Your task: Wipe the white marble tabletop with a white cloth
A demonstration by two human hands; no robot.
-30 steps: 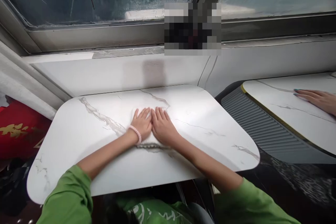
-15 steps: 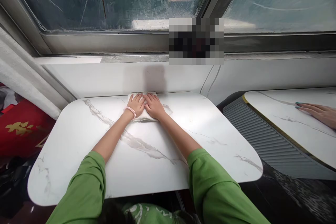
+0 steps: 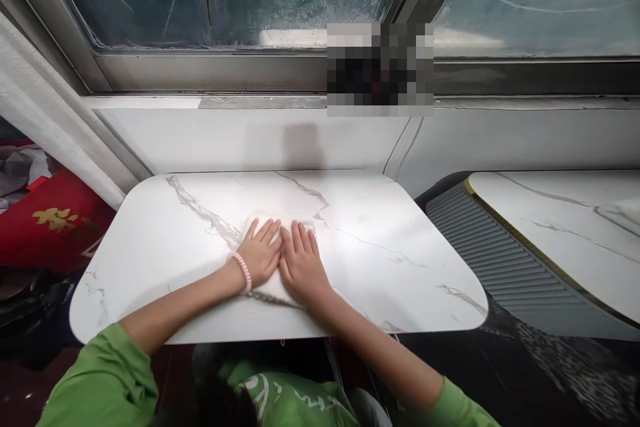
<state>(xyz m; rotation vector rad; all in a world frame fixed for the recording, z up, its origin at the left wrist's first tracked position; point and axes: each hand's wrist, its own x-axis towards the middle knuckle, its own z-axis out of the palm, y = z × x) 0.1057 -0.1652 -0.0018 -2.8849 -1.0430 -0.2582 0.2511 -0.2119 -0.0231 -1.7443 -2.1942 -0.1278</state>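
Both hands lie flat, side by side, on a white cloth (image 3: 255,222) spread on a white marble-patterned table (image 3: 400,267). My left hand (image 3: 261,257), with a pink bead bracelet on the wrist, has its fingers stretched out and pressed onto the cloth. My right hand (image 3: 301,265) rests palm down beside it, fingers straight and touching the left hand. The cloth is mostly hidden under the hands; only its far edge and near edge show.
A white wall panel and a window sill (image 3: 250,102) run behind the table. A second marble table (image 3: 560,227) stands at the right, past a dark ribbed seat back (image 3: 480,240). A red bag (image 3: 55,227) and a white curtain (image 3: 45,100) are at the left.
Both hands slid the cloth away to the table's far edge, then back toward me to the middle. Another person's hand on the right table is no longer in view.
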